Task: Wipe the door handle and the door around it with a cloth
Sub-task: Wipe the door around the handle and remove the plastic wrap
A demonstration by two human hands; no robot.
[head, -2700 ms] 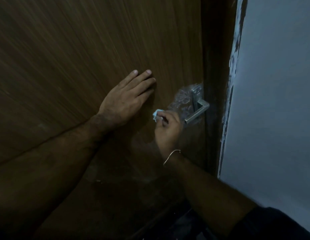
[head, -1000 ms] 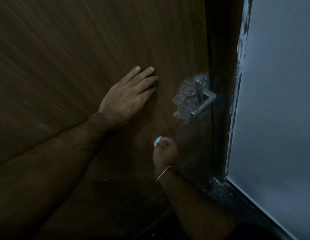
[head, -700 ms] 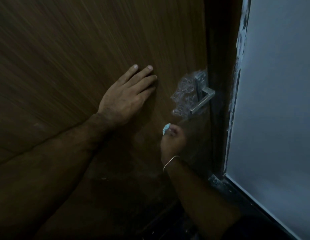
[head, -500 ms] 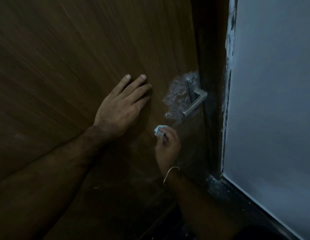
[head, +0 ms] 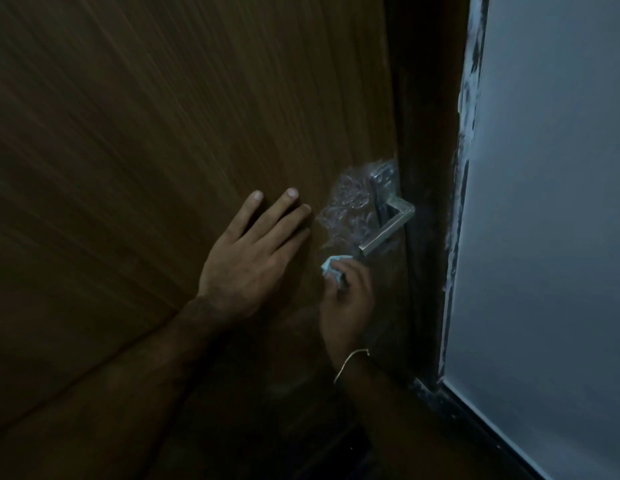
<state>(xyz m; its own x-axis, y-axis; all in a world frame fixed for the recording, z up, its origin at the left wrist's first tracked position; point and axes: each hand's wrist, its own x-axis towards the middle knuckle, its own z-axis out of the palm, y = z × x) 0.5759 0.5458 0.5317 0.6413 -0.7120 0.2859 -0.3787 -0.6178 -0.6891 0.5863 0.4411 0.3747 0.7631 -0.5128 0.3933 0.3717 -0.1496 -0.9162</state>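
Observation:
A brown wooden door [head: 163, 133] fills the left of the dim head view. Its silver lever handle [head: 388, 226] sits at the door's right edge, with crinkled clear plastic wrap [head: 346, 209] bunched around its plate. My left hand [head: 253, 254] lies flat on the door, fingers straight, just left of the plastic. My right hand [head: 346, 303] grips a small pale blue cloth [head: 331, 268] and holds it against the door directly below the handle's free end. A thin bracelet circles the right wrist.
The dark door frame [head: 426, 202] runs down right of the handle. A pale grey wall [head: 551, 202] with rough paint along its edge fills the right. A dark skirting strip [head: 492, 427] runs along the wall's bottom.
My right hand has moved the cloth up the door from well below the handle to just under it. The left hand has stayed flat on the door.

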